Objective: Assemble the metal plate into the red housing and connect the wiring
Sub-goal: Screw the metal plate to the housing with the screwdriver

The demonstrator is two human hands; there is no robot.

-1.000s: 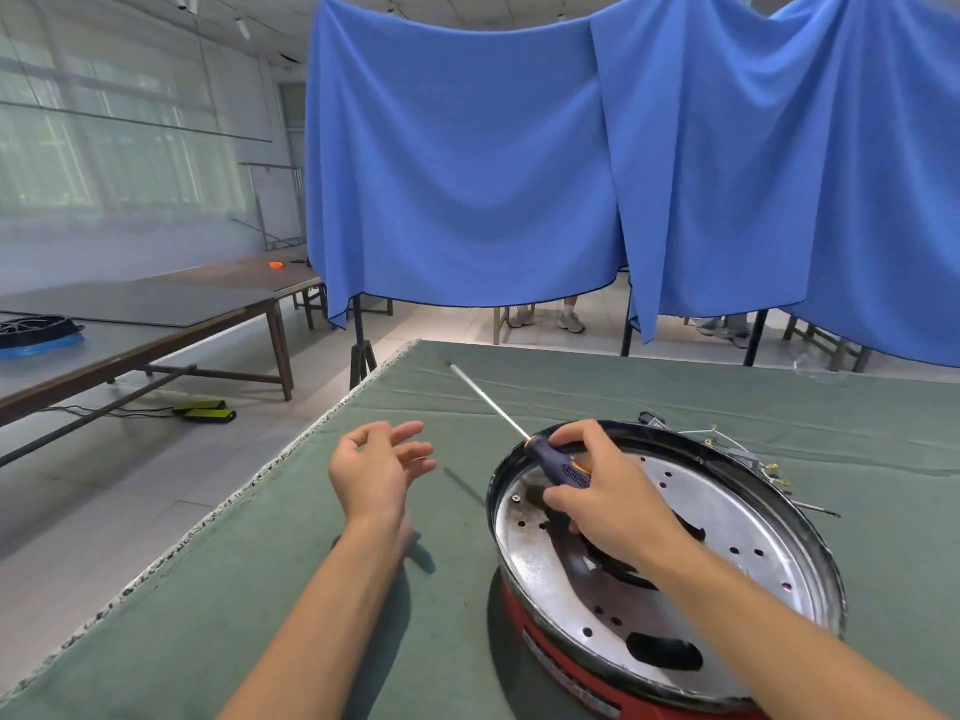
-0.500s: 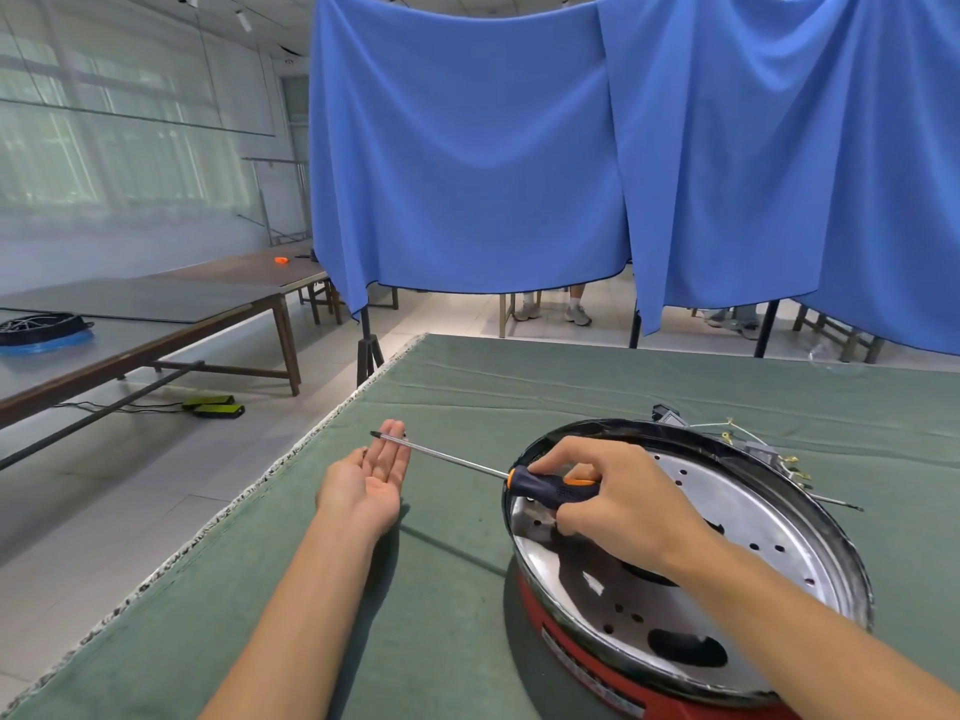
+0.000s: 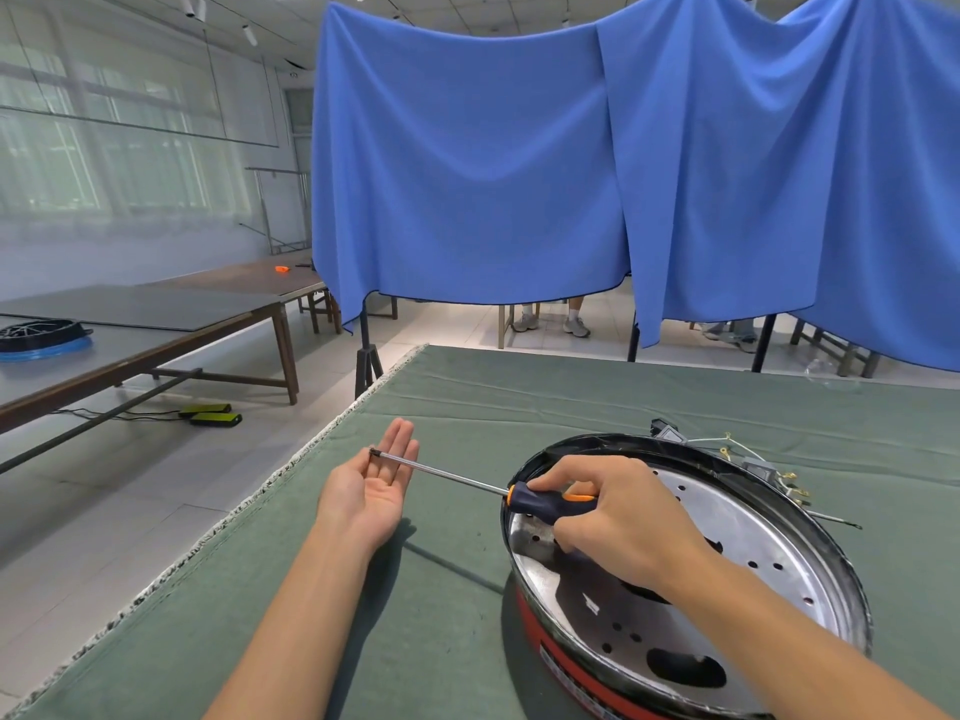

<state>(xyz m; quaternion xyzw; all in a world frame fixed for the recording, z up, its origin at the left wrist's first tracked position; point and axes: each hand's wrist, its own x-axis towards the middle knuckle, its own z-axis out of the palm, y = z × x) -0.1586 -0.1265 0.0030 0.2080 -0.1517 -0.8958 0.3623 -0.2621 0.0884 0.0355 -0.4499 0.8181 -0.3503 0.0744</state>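
The right hand (image 3: 618,517) grips the handle of a screwdriver (image 3: 550,502), with the fingers curled around it and the thumb on top. The handle is dark blue with orange parts. The long metal shaft goes to the left and a little away from the person, and its tip lies across the fingers of the left hand (image 3: 371,485). The left hand is flat with the palm up and the fingers straight and together; it holds nothing, the shaft only rests on it. This hand is above the bench (image 3: 447,615), near its left edge.

The housing (image 3: 550,652) is red and round, and it stands on the green cloth of the bench at the near right side. The plate (image 3: 748,543) is shiny metal with small holes and some bigger openings, and it sits in the top of the housing, inside a dark rim. The right hand is over the left part of the plate.

The wires (image 3: 737,449) with small metal ends lie on the cloth just behind the housing, at its far right side. Whether they are joined to anything, I cannot tell.

A blue curtain (image 3: 467,163) hangs behind the far edge of the bench.
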